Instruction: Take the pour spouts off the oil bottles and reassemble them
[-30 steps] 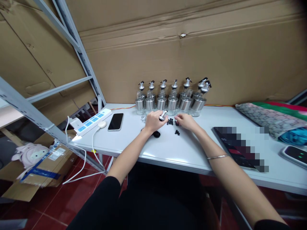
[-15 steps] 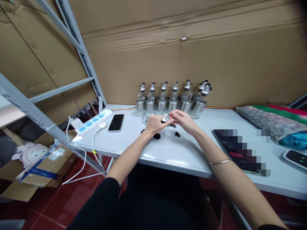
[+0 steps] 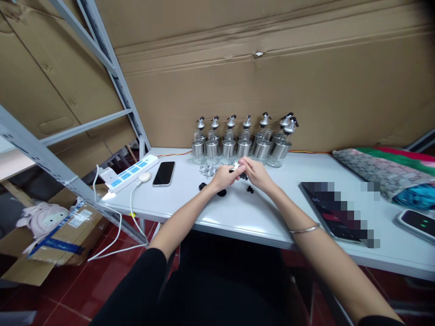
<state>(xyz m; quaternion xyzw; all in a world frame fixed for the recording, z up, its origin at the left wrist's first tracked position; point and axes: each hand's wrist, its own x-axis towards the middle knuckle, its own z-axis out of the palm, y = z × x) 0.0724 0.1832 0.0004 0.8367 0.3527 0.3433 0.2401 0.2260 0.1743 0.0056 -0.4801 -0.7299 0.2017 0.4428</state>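
My left hand [image 3: 224,177] pinched a small silver spout [image 3: 235,166] between the thumb and fingers, right in front of the row of bottles [image 3: 228,148], on the side near me. My right hand [image 3: 255,173] was there too, with its fingers bent in close at the spout. I cannot tell if those fingers gripped the spout or some tiny bit, because they hid it. I think I used two hands because the spout was so little: one to keep it steady and one to work on it. Tiny black bits [image 3: 250,189] lay in front of the bottles, near my right hand, maybe so I could get them fast. Black caps [image 3: 222,192] lay in front of the bottles too, by my left wrist, and clear rings [image 3: 208,170] sat just in front of the bottles' left end. The bottles stood close together, perhaps to leave me room. Some had spouts on top, and some at the front had bare necks. The phone [image 3: 164,174] and the power strip [image 3: 131,173] were left of the bottles, and the tablet [image 3: 328,206] was right of them, maybe to be out of my way.
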